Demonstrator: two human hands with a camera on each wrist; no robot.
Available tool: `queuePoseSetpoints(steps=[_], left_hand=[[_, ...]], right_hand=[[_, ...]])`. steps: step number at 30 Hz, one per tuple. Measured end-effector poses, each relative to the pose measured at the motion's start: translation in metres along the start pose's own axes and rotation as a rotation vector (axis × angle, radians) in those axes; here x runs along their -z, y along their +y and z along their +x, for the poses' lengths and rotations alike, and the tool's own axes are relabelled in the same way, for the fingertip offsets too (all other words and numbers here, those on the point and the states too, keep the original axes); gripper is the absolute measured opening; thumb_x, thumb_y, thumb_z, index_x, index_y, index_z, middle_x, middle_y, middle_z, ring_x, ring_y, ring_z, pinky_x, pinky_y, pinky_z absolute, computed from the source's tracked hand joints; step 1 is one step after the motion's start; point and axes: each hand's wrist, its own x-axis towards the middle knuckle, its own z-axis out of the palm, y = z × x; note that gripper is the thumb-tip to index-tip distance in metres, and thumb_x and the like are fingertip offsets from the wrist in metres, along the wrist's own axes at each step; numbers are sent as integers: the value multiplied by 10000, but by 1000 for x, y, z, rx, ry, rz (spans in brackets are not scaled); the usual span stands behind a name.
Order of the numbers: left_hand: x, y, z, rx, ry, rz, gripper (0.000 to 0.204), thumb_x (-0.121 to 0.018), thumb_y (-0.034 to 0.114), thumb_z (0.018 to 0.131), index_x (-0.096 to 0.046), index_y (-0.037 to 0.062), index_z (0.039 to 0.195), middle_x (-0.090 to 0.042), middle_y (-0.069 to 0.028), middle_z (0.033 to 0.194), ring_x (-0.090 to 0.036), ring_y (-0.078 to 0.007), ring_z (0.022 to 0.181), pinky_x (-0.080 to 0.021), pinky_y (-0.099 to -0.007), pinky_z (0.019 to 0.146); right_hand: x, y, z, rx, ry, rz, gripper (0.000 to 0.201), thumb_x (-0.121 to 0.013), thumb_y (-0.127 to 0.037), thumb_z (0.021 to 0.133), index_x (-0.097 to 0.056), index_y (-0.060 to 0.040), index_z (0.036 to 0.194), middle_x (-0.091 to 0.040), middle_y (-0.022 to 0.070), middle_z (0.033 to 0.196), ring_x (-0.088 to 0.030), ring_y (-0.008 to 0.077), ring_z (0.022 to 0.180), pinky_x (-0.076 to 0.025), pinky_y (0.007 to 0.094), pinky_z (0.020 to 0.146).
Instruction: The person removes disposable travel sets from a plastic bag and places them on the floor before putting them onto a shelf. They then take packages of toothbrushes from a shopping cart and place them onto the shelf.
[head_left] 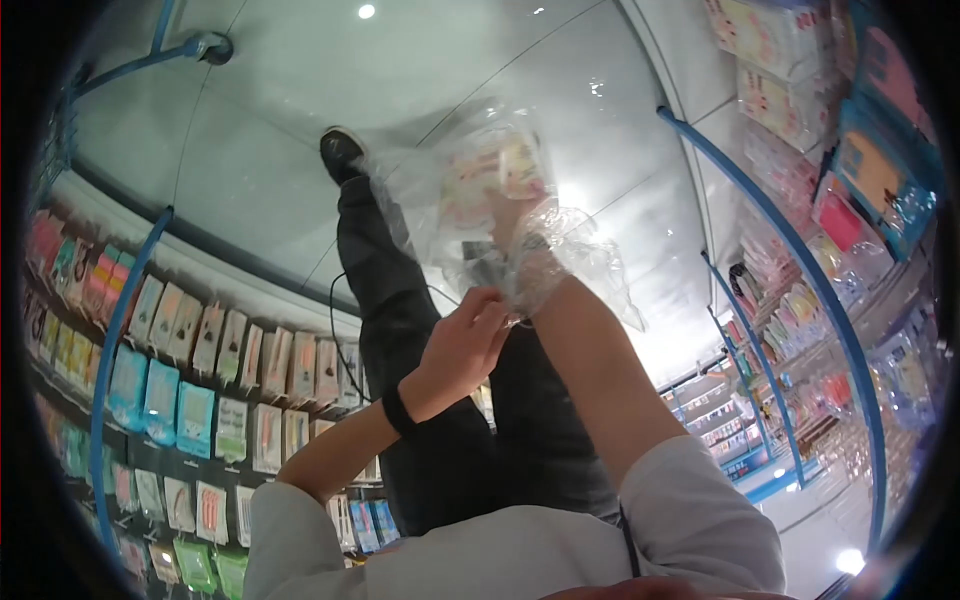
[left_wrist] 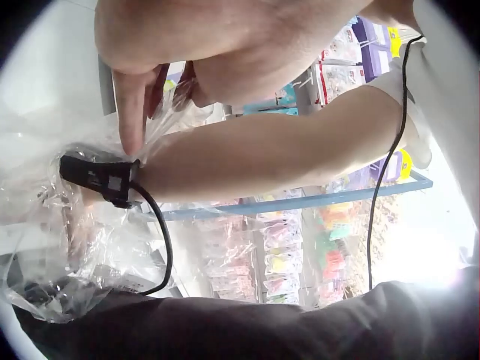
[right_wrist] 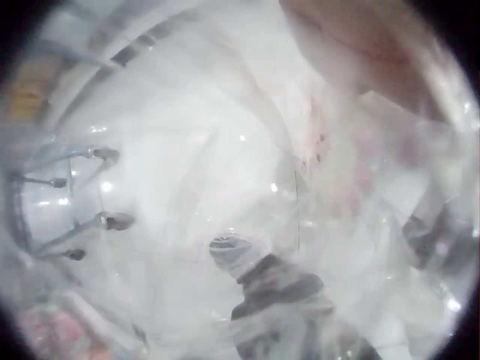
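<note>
Hand in a See-Through Bag

The head view shows the left hand pinching the clear bag by the right wrist. The right hand is inside, at a printed pack; blur hides its grip, so I cannot tell if it holds on.

The left wrist view adds a boxy black camera under crinkly, shiny plastic.

The right wrist view is milky; the pack's pink marks look smeary.

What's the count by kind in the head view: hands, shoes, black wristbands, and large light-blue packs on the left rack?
Hands: 2 (left hand, right hand)
Shoe: 1
Black wristband: 1
Large light-blue packs: 3
Total: 7
</note>
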Motion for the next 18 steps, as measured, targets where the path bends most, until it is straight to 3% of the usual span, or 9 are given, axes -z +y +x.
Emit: queuePoseSetpoints(steps=[2,3,4,6,7,8,11,14,18], left_hand=[[-4,1,-7,15,-17,0,223,-661,-15,875,-557,25,1067,-581,-183,1111,-649,-400,824,-545,-441,667],[-8,1,-10,38,-31,0,204,-658,-3,888,-556,23,1063,-588,-187,1102,-650,-402,816,-542,-443,661],[-10,0,-14,25,-24,-4,204,-658,-3,888,-556,23,1063,-588,-187,1102,-650,-402,816,-542,-443,661],[-14,-2,-23,55,-57,-52,167,-651,27,915,-554,24,1051,-603,-185,1075,-653,-405,805,-535,-449,652],[-15,-1,-24,38,-35,-63,139,-648,38,929,-558,23,1033,-610,-174,1065,-653,-400,789,-533,-448,639],[-16,-1,-23,27,-42,-67,139,-648,38,929,-558,23,1033,-610,-174,1065,-653,-400,789,-533,-448,639],[-16,0,-22,42,-33,-37,110,-646,34,928,-568,24,1006,-610,-167,1062,-652,-392,782,-535,-437,626],[-17,1,-22,60,-19,-51,116,-652,44,932,-564,23,1004,-610,-167,1041,-653,-391,791,-530,-435,634],[-15,-1,-22,54,-5,-42,124,-661,47,932,-563,23,1003,-609,-165,1028,-652,-392,787,-531,-432,635]], right_hand=[[21,-14,-17,25,-104,-163,781,-845,-119,769,-415,41,1401,-578,185,1258,-583,295,1126,-483,402,962],[29,-46,-38,-20,131,159,821,-861,-97,760,-381,43,1411,-562,206,1288,-567,300,1170,-467,410,996],[21,-41,-36,-8,141,161,821,-861,-97,760,-381,43,1411,-562,206,1288,-567,300,1170,-467,410,996],[12,-19,-23,292,247,243,813,-859,-79,755,-382,36,1403,-557,207,1295,-556,307,1196,-462,422,1007],[25,-28,-29,248,111,286,822,-841,-38,756,-359,35,1417,-560,195,1276,-553,299,1198,-470,402,992],[26,-27,-28,249,125,288,822,-841,-38,756,-359,35,1417,-560,195,1276,-553,299,1198,-470,402,992],[21,-29,-28,-134,-138,567,840,-892,-122,720,-412,44,1389,-598,198,1216,-616,265,1082,-538,367,856],[4,-27,-29,57,5,689,798,-917,-188,691,-489,52,1320,-601,202,1204,-617,250,1076,-541,368,852],[2,-16,-10,110,-239,216,887,-920,-291,682,-463,59,1357,-575,222,1256,-585,266,1167,-514,389,937]])
